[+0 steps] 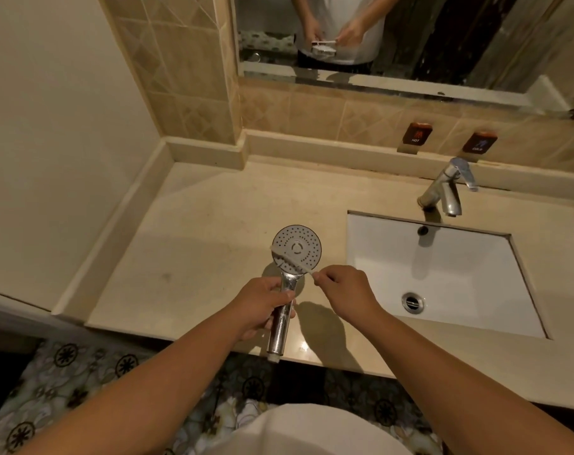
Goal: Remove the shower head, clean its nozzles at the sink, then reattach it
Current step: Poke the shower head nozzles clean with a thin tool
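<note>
Beige stone countertop [213, 208], filling the middle of the frame, bare on its left half. Wall mirror [394, 37], upper centre to upper right, reflecting the person's 2 hands and the shower head. White rectangular sink [443, 274], set into the counter at centre right, with a round metal drain [413, 302] at its lower left and an overflow hole near its back wall. Patterned floor [82, 389], lower left. Chrome faucet [446, 188], behind the sink at upper right, spout angled toward the basin. 2 dark wall plaques [417, 133], above the faucet, lettered HOT and COLD. Shower head [296, 249], centre of the frame, detached, held above the counter left of the sink, round nozzle face up, chrome handle pointing to the lower edge of the frame. Left hand [262, 307], fingers wrapped closed around the chrome handle. Right hand [341, 287], fingertips pinched narrow on the end of a thin white brush [292, 261], which lies diagonally across the lower left of the nozzle face, touching it.
</note>
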